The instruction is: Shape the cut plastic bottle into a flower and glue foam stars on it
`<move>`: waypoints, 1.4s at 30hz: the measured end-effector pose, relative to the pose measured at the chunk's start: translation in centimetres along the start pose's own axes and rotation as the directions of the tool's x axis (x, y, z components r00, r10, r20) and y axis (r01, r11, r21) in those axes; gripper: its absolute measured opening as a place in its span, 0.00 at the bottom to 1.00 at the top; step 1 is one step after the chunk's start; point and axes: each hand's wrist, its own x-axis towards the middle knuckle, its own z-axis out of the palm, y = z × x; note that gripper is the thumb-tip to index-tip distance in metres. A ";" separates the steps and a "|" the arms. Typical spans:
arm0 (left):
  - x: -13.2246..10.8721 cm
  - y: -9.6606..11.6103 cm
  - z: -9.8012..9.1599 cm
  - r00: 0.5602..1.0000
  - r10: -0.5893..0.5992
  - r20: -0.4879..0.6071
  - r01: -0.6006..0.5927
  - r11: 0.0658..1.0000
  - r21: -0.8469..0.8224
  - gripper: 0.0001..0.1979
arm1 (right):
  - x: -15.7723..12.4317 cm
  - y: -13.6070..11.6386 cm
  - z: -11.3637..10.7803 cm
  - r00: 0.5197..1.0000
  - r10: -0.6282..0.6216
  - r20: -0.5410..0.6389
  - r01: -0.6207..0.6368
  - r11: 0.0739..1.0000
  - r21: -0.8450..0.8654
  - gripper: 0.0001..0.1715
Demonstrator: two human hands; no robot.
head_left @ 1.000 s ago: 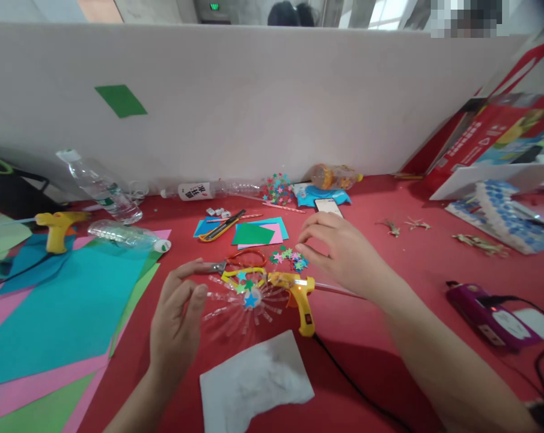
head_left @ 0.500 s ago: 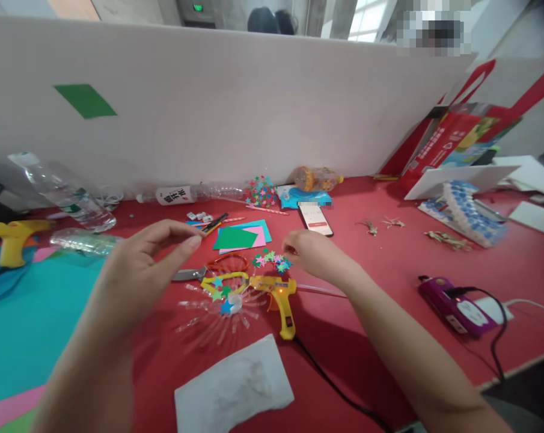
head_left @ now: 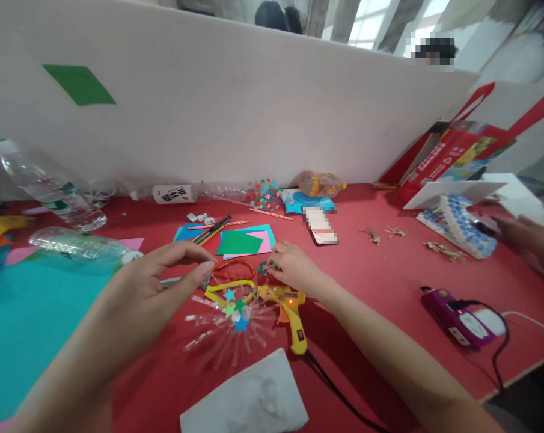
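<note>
My left hand (head_left: 163, 294) hovers left of the scissors (head_left: 230, 282), thumb and forefinger tips pinched together; anything between them is too small to make out. My right hand (head_left: 296, 267) reaches down onto the small pile of paper stars (head_left: 263, 268), its fingers bent together and covering most of it. Whether a star is between these fingertips is hidden. Between my hands lies a clear plastic piece cut into spreading strips (head_left: 220, 337), with green and blue stars at its centre. Beside it rests a yellow glue gun (head_left: 294, 319), its light glowing orange.
Colored paper squares (head_left: 240, 242), a utility knife (head_left: 213, 230), a phone (head_left: 321, 227) and a star-covered ball (head_left: 266, 194) lie farther back. Plastic bottles (head_left: 77, 246) are at left. A purple power box (head_left: 456, 319) sits at right, near another person's hand (head_left: 528, 240). A white sheet (head_left: 247, 397) is in front.
My right hand has come down and left onto the star pile. My left hand stays pinched, slightly lower in view. Another person's hand has appeared at the right. The view has shifted a little.
</note>
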 end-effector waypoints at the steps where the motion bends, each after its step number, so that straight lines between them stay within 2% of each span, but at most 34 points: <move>1: 0.0 0.0 0.0 1.000 0.001 -0.010 -0.001 1.000 0.001 0.16 | 0.1 0.2 0.1 1.000 -0.005 -0.001 0.005 1.000 -0.012 0.16; 6: 0.0 -0.8 -0.5 0.993 0.061 -0.099 -0.055 0.996 0.063 0.19 | -0.2 1.9 0.4 1.000 0.014 -0.001 -0.014 0.999 -0.051 0.16; 10: 0.1 -1.7 -0.4 0.990 0.095 -0.100 -0.084 0.990 0.111 0.18 | -1.0 2.9 0.2 1.000 0.028 -0.002 -0.029 0.998 -0.056 0.16; 16: 0.2 -1.5 0.3 0.997 0.061 -0.051 -0.054 0.990 0.128 0.18 | -1.3 2.3 0.7 0.999 0.024 -0.025 -0.025 0.999 -0.033 0.15; 21: 0.3 -0.9 0.2 0.996 0.068 -0.050 -0.063 0.994 0.092 0.17 | -1.3 2.5 1.6 0.999 0.011 -0.046 -0.010 1.000 0.009 0.14; 25: 0.2 -0.9 -0.2 0.995 0.082 -0.058 -0.078 0.995 0.069 0.17 | -1.5 2.4 0.7 0.999 -0.002 -0.049 0.004 1.000 0.028 0.12; 30: 0.0 -1.5 -0.4 0.994 0.088 -0.069 -0.081 0.993 0.087 0.17 | -1.3 1.0 -0.1 0.998 -0.041 -0.051 0.043 0.999 0.029 0.07; 37: 0.0 -1.6 -0.3 0.993 0.097 -0.061 -0.090 0.990 0.108 0.16 | -0.6 1.1 1.2 0.993 -0.101 -0.059 0.101 0.995 -0.002 0.10; 42: 0.0 -1.3 -0.2 0.995 0.082 -0.050 -0.078 0.994 0.077 0.16 | -0.7 1.3 1.2 0.989 -0.133 -0.064 0.132 0.991 -0.018 0.11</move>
